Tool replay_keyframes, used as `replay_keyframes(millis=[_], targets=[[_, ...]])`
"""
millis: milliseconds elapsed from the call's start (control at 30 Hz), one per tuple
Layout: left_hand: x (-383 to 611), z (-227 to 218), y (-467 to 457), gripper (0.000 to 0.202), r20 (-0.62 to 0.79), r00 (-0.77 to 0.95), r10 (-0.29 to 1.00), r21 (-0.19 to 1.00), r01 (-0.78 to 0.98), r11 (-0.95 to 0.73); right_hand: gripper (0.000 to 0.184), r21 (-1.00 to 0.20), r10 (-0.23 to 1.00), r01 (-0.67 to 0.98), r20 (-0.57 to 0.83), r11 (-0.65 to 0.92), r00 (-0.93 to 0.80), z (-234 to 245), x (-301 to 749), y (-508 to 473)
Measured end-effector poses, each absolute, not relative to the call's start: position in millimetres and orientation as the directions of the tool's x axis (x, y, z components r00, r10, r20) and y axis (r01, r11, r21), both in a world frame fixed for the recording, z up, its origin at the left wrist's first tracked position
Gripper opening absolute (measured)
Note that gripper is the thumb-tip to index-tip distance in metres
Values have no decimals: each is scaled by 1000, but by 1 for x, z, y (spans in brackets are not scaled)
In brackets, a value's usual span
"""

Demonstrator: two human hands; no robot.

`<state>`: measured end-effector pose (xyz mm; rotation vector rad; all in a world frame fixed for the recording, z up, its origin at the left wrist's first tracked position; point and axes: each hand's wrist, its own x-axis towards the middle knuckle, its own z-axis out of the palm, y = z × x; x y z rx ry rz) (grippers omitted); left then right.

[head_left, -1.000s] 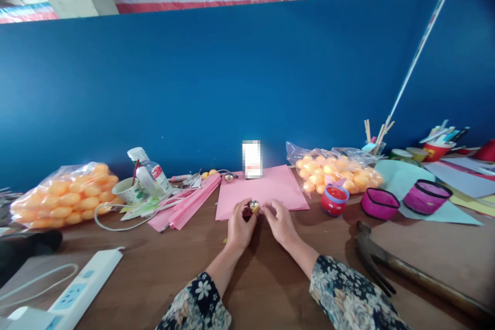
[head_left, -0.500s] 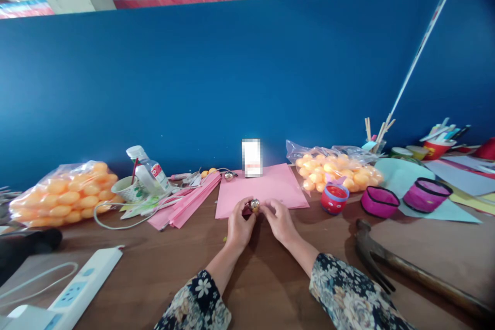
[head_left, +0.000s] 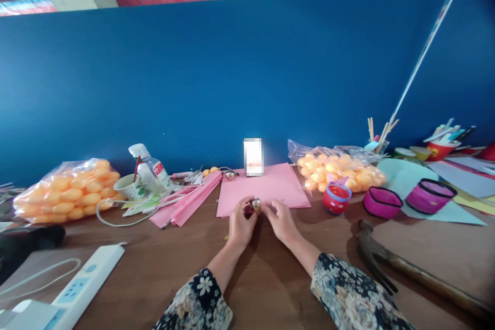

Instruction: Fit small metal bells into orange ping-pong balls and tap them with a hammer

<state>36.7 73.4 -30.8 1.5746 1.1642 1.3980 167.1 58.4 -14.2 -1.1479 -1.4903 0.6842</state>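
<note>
Between my two hands is a small shiny metal ball (head_left: 256, 204), gold and silver in tone, over the near edge of the pink paper (head_left: 266, 185). My left hand (head_left: 242, 224) is closed on it from the left, thumb and fingers curled around its side. From the right, my right hand (head_left: 281, 221) pinches at the ball's edge with thumb and fingertips pressed together. Whether a smaller part sits in that pinch is hidden. A similar shiny ball (head_left: 230, 175) lies at the paper's far left corner. Beyond my hands a bright, blurred-out phone-like screen (head_left: 253, 157) stands upright.
Bags of orange balls stand left (head_left: 73, 193) and right (head_left: 336, 170). Pink strips (head_left: 193, 198), a bottle (head_left: 154, 167) and a paper cup (head_left: 131, 187) are left. A red cup (head_left: 336, 199), magenta fabric rings (head_left: 382, 202) and a hammer (head_left: 410, 265) lie right; a power strip (head_left: 85, 281) is near left.
The whole view has shifted slightly, so things appear a little further right. Both hands keep the same hold around the shiny ball, with barely any finger movement.
</note>
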Motion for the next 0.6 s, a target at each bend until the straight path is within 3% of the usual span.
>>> replay_keyframes(millis=[600], targets=[[37, -31, 74, 36, 316, 6, 949, 944, 99, -315, 19, -890, 927, 276, 375, 363, -12, -16, 167, 59]])
